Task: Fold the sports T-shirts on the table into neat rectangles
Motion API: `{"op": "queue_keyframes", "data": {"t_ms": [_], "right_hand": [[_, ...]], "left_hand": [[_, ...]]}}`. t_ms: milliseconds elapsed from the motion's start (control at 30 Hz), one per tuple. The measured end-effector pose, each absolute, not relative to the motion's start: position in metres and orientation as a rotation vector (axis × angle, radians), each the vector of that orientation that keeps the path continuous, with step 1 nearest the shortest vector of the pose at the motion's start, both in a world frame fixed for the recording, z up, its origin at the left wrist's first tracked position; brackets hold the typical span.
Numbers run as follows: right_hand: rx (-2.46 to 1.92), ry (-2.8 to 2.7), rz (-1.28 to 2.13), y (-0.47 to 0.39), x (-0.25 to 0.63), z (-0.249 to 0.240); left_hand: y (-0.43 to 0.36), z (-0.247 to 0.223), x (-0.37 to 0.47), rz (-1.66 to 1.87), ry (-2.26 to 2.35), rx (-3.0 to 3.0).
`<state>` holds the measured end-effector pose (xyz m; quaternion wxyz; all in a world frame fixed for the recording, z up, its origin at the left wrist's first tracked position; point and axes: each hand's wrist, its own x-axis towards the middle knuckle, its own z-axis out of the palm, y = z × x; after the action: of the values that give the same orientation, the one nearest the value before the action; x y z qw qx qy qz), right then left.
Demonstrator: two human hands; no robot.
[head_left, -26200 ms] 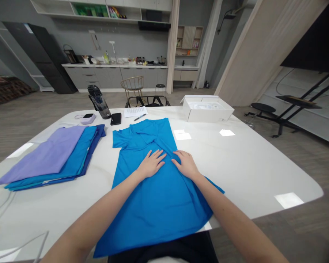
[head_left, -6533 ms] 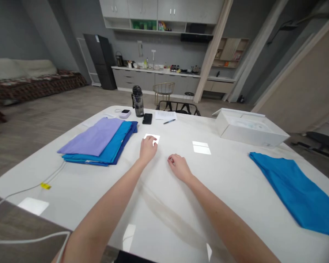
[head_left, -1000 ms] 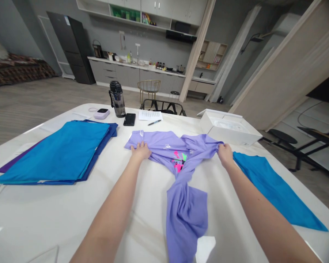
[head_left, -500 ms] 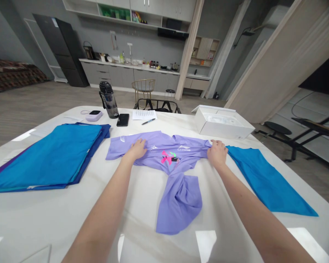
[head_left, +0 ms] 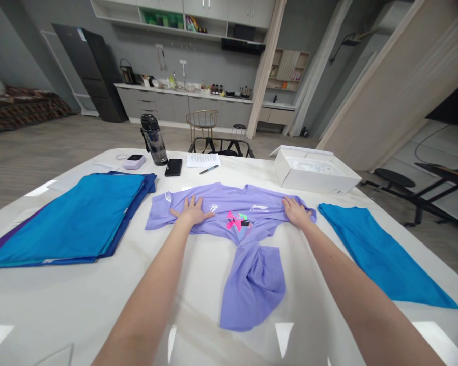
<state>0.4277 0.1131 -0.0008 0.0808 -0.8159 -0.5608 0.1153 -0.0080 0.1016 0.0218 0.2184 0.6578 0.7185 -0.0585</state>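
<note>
A lilac T-shirt [head_left: 234, 203] with white logos and a pink and green print lies on the white table [head_left: 148, 284]. Its shoulders and sleeves are spread across, while the lower part is bunched and twisted toward me. My left hand [head_left: 192, 212] rests on the left shoulder side, palm down with fingers spread. On the right sleeve side, my right hand [head_left: 296, 211] lies on the fabric, fingers stretched out. Left of the shirt is a stack of folded blue garments [head_left: 72, 218]. To its right lies a single folded blue garment [head_left: 385, 254].
Along the far side of the table are a water bottle [head_left: 154, 140], a phone [head_left: 173, 167], a small lilac device [head_left: 134, 161], a printed sheet [head_left: 203, 159], a pen [head_left: 208, 169] and an open white box [head_left: 313, 173]. A black chair [head_left: 221, 146] stands beyond the far edge.
My left hand has flattened and spread its fingers on the shirt. My right hand has moved inward from the sleeve end and opened out. The right sleeve now lies spread past it.
</note>
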Motion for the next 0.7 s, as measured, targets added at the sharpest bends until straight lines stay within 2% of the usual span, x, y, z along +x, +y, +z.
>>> {"op": "queue_keyframes", "data": {"t_ms": [167,300,433,533,700], "right_hand": [[-2.647,-1.445,0.144,0.113,0.467,0.002],[-2.360,-1.721,-0.197,0.114,0.433,0.010],[-1.972,-2.141,0.122,0.126,0.370,0.011],[-2.058,-2.195,0.334,0.135,0.340,0.003],[-2.214,-2.186,0.301,0.145,0.335,-0.007]], "left_hand": [[0.101,0.029,-0.013,-0.230,1.966,1.795],[0.104,0.027,-0.015,-0.150,1.989,1.879],[0.106,0.015,-0.012,0.055,2.092,1.898],[0.109,0.004,-0.012,0.094,2.107,1.900],[0.128,-0.004,-0.008,0.095,2.126,1.920]]}}
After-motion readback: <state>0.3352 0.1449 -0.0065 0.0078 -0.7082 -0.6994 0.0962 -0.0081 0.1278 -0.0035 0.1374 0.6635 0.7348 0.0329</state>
